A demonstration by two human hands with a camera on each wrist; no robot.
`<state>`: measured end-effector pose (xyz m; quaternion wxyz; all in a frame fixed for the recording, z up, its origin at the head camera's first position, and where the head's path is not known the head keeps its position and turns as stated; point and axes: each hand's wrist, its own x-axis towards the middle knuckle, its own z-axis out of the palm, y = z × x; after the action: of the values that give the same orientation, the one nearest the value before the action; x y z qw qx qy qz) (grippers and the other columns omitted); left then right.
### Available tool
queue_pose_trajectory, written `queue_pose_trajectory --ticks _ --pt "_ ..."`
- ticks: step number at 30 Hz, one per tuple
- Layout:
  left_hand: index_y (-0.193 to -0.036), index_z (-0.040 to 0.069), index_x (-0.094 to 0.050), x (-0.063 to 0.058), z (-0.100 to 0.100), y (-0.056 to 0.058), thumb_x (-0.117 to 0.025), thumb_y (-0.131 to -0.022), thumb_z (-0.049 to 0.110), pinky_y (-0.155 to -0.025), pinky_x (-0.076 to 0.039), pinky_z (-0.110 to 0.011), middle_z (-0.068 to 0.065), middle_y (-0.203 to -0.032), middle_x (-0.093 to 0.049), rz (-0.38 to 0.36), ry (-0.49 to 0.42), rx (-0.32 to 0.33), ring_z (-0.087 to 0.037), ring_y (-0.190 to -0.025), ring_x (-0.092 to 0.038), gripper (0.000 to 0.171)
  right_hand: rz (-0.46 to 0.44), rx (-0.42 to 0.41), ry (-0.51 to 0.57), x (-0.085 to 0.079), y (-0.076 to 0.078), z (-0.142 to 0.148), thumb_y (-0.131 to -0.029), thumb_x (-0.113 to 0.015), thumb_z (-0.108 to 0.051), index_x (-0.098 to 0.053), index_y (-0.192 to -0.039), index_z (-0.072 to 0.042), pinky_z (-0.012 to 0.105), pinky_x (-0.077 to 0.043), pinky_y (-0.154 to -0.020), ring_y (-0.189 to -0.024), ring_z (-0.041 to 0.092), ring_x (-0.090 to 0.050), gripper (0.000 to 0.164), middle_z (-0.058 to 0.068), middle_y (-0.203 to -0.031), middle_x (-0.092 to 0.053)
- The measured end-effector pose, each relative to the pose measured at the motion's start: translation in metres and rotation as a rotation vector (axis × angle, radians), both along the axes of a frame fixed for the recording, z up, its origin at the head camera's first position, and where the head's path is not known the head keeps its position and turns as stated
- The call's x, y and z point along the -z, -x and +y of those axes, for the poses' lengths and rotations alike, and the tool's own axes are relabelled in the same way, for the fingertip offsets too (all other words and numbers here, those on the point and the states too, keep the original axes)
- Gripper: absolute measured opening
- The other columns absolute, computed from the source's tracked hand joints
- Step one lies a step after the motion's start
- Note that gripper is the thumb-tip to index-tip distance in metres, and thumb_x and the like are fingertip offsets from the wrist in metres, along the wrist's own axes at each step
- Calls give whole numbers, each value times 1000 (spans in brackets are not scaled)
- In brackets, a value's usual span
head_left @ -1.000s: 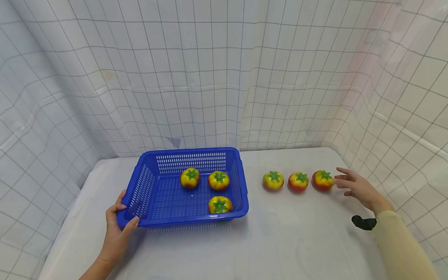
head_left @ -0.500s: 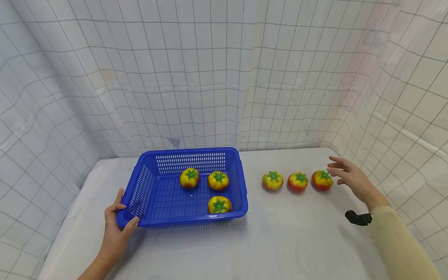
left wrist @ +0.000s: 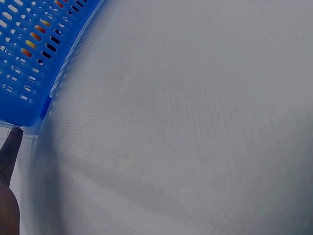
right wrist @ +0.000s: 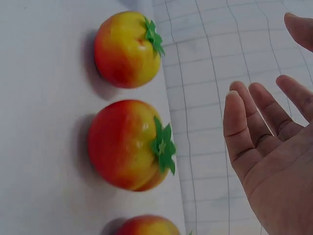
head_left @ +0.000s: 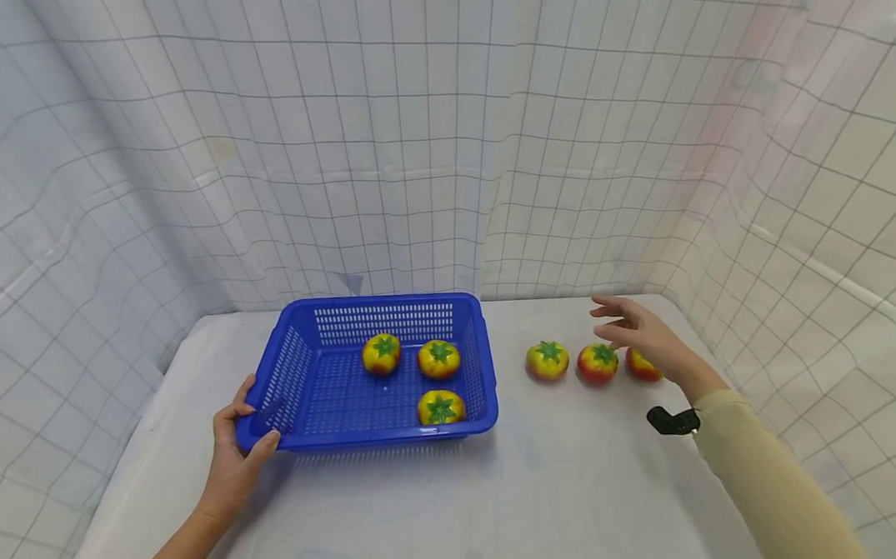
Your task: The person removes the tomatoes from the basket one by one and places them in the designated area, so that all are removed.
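Note:
My left hand (head_left: 231,462) grips the near left corner of a blue plastic basket (head_left: 366,443), thumb at the front rim and fingers along the left side. In the left wrist view one finger (left wrist: 11,152) meets the basket's corner (left wrist: 19,107). Three red-and-yellow tomatoes with green star-shaped leaves sit inside, one being the front tomato (head_left: 441,408). My right hand (head_left: 644,338) hovers with spread fingers over the row at right, holding nothing. Below its fingertips is the middle tomato (head_left: 597,366); the left tomato (head_left: 547,361) is uncovered, and the hand partly hides the right tomato (head_left: 642,367).
A white cloth covers the table (head_left: 544,484). White sheeting with a grid pattern (head_left: 424,145) hangs behind it and on both sides. A black strap piece (head_left: 673,421) sticks out at the right wrist, beside a pale yellow sleeve (head_left: 769,485).
My right hand has moved left, from beside the right tomato to above the middle one. The left hand, the basket and the tomatoes have stayed put.

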<state>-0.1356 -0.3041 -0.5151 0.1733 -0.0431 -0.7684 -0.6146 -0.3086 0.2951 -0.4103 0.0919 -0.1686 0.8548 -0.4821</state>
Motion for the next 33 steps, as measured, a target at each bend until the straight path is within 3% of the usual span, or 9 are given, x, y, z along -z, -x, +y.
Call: queue_pose_trajectory --ticks 8,14,21,33 --pt "-125 12 -27 1 0 2 -53 -98 -8 -103 -33 -8 -2 -171 -9 12 -33 3 -22 -154 -14 43 1 -90 -11 -7 7 -43 -99 -67 -34 -40 -155 -22 48 -51 -99 -124 29 -59 63 7 -146 -54" --pt "-125 16 -27 -1 0 2 -53 -99 -6 -101 -34 -7 0 -171 -8 -3 -33 5 -24 -154 -15 43 -45 -121 -35 -15 8 -71 -93 -71 -50 -42 -153 -33 53 -44 -106 -128 23 -55 68 -2 -145 -54" --pt "-125 14 -26 0 -1 2 -53 -99 -7 -105 -31 -8 -1 -171 -9 5 -12 3 -21 -155 -12 43 -32 -221 6 -27 14 -103 -94 -72 -43 -43 -153 -32 50 -44 -107 -126 22 -57 66 -1 -144 -54" --pt "-125 15 -27 0 1 -1 -54 -100 -5 -103 -32 -7 0 -171 -9 -7 -17 -2 -22 -155 -12 42 -29 -348 -81 -45 20 -160 -91 -74 -45 -37 -157 -30 55 -44 -106 -133 25 -52 77 5 -155 -46"
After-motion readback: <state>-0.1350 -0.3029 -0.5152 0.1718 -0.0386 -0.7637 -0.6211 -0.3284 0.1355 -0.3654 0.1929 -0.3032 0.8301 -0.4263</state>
